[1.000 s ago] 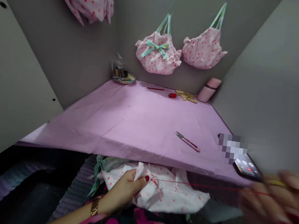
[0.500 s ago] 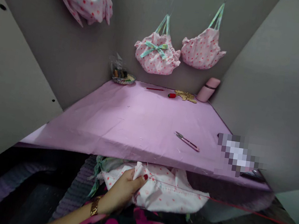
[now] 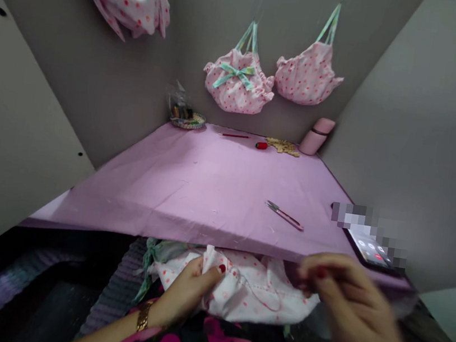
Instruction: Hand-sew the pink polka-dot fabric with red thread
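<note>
Hands at the dotted cloth

Left hand [image 3: 187, 293] pinches the dotted cloth [image 3: 253, 296], which lies lengthwise left-right; blurred right hand [image 3: 348, 301] hovers, fingertips pressed together.

My left hand [image 3: 185, 295] sits low in front of me, fingers curled, thumb pressed forward in a pinch, wrist bent inward. My right hand [image 3: 345, 301] hovers to its right, blurred, fingertips [image 3: 315, 274] drawn together, pointing left

Snips [image 3: 284, 215] and phone [image 3: 372, 249] on purple-covered bench [image 3: 191, 188]; pink bottle [image 3: 316, 136], basket [image 3: 187, 118] at back; dotted bags [image 3: 239, 80] hanging.
</note>
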{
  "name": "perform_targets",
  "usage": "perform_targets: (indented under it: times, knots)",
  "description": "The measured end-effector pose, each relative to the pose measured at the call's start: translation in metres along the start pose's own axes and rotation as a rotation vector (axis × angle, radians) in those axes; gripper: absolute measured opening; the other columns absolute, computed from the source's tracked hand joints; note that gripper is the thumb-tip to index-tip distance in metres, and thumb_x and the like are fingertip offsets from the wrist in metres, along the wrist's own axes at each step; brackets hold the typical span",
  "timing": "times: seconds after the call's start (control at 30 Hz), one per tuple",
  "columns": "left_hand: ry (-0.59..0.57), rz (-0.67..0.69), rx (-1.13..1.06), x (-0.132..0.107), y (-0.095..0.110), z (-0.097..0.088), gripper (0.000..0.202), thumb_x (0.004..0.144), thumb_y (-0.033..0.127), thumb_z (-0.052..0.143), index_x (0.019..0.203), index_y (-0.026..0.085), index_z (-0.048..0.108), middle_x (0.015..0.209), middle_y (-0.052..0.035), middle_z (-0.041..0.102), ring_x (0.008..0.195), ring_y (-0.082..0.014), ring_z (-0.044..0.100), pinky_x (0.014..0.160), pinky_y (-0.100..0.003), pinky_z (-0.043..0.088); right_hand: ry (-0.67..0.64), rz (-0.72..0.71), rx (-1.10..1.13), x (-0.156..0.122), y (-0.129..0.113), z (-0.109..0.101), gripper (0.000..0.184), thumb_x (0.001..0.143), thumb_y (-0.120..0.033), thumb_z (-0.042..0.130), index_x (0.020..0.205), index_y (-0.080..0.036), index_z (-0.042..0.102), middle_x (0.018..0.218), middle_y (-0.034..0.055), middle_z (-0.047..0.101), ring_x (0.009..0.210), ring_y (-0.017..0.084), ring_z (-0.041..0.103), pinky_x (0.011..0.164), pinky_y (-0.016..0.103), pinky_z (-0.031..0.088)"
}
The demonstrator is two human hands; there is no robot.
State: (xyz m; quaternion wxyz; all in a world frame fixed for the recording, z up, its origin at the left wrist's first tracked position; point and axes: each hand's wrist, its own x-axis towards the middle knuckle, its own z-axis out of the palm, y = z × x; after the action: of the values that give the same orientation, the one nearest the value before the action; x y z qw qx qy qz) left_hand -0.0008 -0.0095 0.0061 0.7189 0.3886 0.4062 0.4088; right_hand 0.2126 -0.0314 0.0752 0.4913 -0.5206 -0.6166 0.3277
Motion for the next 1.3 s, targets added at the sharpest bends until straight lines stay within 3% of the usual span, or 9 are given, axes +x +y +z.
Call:
perform_targets:
  times: [0.07,0.13,0.27,0.8,0.9,1.03,1.2,1.3]
  knots:
    - [-0.004,0.001,0.018,0.000,-0.001,-0.001,0.024,0.071,0.035,0.055,0.078,0.012,0.055,0.068,-0.0024,0.054,0.058,-0.0113,0.046,0.056,-0.023,0.035,-0.201,0.027,-0.072,0.006,0.006,0.028,0.013,0.086,-0.029,0.042,0.085,-0.020,0.051,0.060,0.0004,0.053,0.052,0.013,0.049,0.047,0.022,0.039]
    - [-0.002,0.004,0.033,0.001,-0.001,-0.002,0.026,0.070,0.037,0.056,0.077,0.012,0.055,0.066,-0.0021,0.053,0.056,-0.0102,0.044,0.054,-0.022,0.034,-0.345,-0.036,-0.199,0.008,0.013,0.049,0.013,0.085,-0.025,0.042,0.084,-0.020,0.054,0.064,0.0015,0.056,0.056,0.014,0.052,0.052,0.023,0.038]
    - [0.001,0.008,0.043,0.002,-0.001,-0.002,0.028,0.069,0.039,0.057,0.074,0.012,0.056,0.062,-0.0006,0.051,0.052,-0.0087,0.041,0.051,-0.021,0.032,-0.454,-0.093,-0.294,0.004,0.023,0.062,0.016,0.085,-0.021,0.041,0.083,-0.020,0.057,0.070,0.0014,0.060,0.061,0.014,0.054,0.056,0.023,0.038]
    - [-0.012,-0.004,0.015,0.001,0.003,0.003,0.028,0.066,0.038,0.060,0.070,0.011,0.057,0.059,0.0002,0.050,0.050,-0.0079,0.041,0.051,-0.021,0.032,-0.457,-0.070,-0.341,0.001,0.027,0.060,0.016,0.084,-0.020,0.041,0.084,-0.019,0.058,0.068,0.0014,0.060,0.060,0.014,0.054,0.055,0.023,0.036]
    - [-0.016,0.010,0.021,0.001,0.002,0.002,0.028,0.066,0.039,0.060,0.071,0.011,0.057,0.059,0.0006,0.050,0.050,-0.0080,0.041,0.051,-0.021,0.032,-0.446,-0.046,-0.343,0.001,0.027,0.062,0.015,0.084,-0.020,0.041,0.087,-0.018,0.055,0.055,-0.0024,0.050,0.049,0.012,0.045,0.048,0.022,0.030]
    - [-0.022,0.019,0.070,0.001,0.000,0.000,0.027,0.068,0.037,0.059,0.074,0.011,0.057,0.062,0.0002,0.051,0.051,-0.0084,0.041,0.051,-0.021,0.032,-0.462,0.011,-0.297,0.001,0.031,0.065,0.023,0.084,-0.021,0.040,0.104,-0.016,0.047,0.047,-0.0069,0.034,0.042,0.010,0.033,0.042,0.020,0.022]
    - [-0.002,0.044,0.161,0.002,-0.002,-0.002,0.023,0.069,0.035,0.057,0.068,0.012,0.055,0.059,0.0016,0.048,0.051,-0.0082,0.039,0.049,-0.020,0.031,-0.503,0.063,-0.230,0.000,0.037,0.065,0.016,0.084,-0.022,0.039,0.080,-0.016,0.054,0.056,-0.0022,0.046,0.049,0.010,0.040,0.045,0.020,0.027]
    - [0.025,0.053,0.202,0.002,-0.002,-0.003,0.022,0.069,0.035,0.057,0.068,0.013,0.054,0.059,0.0021,0.047,0.052,-0.0087,0.039,0.050,-0.021,0.031,-0.497,0.068,-0.239,0.000,0.036,0.065,0.015,0.083,-0.020,0.040,0.076,-0.016,0.053,0.057,-0.0021,0.047,0.050,0.010,0.041,0.047,0.020,0.028]
